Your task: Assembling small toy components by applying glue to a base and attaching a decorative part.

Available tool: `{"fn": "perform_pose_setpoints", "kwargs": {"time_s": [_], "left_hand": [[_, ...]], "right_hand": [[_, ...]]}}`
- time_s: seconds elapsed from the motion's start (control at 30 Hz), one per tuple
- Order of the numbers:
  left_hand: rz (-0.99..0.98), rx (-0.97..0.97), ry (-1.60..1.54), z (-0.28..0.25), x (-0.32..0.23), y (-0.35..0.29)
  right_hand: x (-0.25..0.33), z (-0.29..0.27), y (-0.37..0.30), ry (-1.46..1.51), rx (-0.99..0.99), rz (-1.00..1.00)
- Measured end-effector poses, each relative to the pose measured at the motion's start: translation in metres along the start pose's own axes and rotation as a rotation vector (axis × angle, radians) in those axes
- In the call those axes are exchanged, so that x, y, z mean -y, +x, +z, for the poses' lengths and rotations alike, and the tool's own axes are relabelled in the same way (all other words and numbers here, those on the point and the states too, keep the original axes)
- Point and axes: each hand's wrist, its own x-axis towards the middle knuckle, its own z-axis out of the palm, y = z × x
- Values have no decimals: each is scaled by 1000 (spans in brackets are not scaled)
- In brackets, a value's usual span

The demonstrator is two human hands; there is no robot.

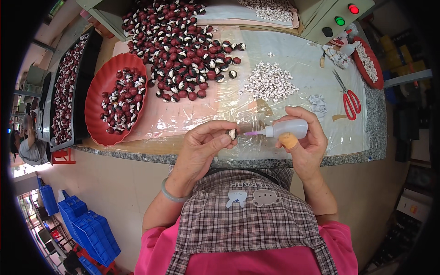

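Between the thumb and fingers of my left hand (205, 144) is a small round piece (232, 134), dark with a white patch. My right hand (306, 140) grips a translucent squeeze bottle (293, 129) lying sideways, its thin purplish nozzle pointing at the piece. Whether the tip touches it I cannot tell. An orange-yellow wrap (288, 140) covers my right thumb. Beyond my hands a heap of small white speckled bits (270, 81) lies on the plastic-covered table (341, 137). To its left spreads a large pile of round red, black and white pieces (185, 59).
A red scalloped tray (94, 112) at left holds more pieces, beside a long black tray (87, 68). At right lie red-handled scissors (350, 103), crumpled plastic (317, 104) and a red dish (373, 75) of white bits. A green-grey machine (327, 20) with lit buttons stands behind.
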Motion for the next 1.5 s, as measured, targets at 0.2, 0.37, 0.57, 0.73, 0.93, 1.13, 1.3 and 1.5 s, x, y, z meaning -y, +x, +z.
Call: {"fn": "perform_pose_setpoints", "kwargs": {"time_s": [0.2, 0.37, 0.57, 0.73, 0.93, 1.13, 1.3, 1.5], "left_hand": [[-10, 5, -1, -2, 2, -1], [-17, 10, -1, -4, 4, -1], [-22, 32, -16, -5, 5, 0], [-34, 17, -7, -5, 6, 1], [-48, 38, -10, -6, 8, 2], [-38, 1, -22, -9, 10, 3], [-39, -24, 10, -14, 10, 2], [-54, -31, 15, -14, 13, 5]], "right_hand": [[-4, 0, -5, -243, 25, -222], [-4, 1, -5, -339, 22, -260], [-3, 2, -4, -418, 44, -295], [0, 5, -5, -434, 18, -290], [1, 6, -2, -478, 14, -358], [-7, -12, -2, -133, -20, -218], [-20, -54, 21, 246, -113, -102], [-26, -65, 36, 183, -219, 231]]}}
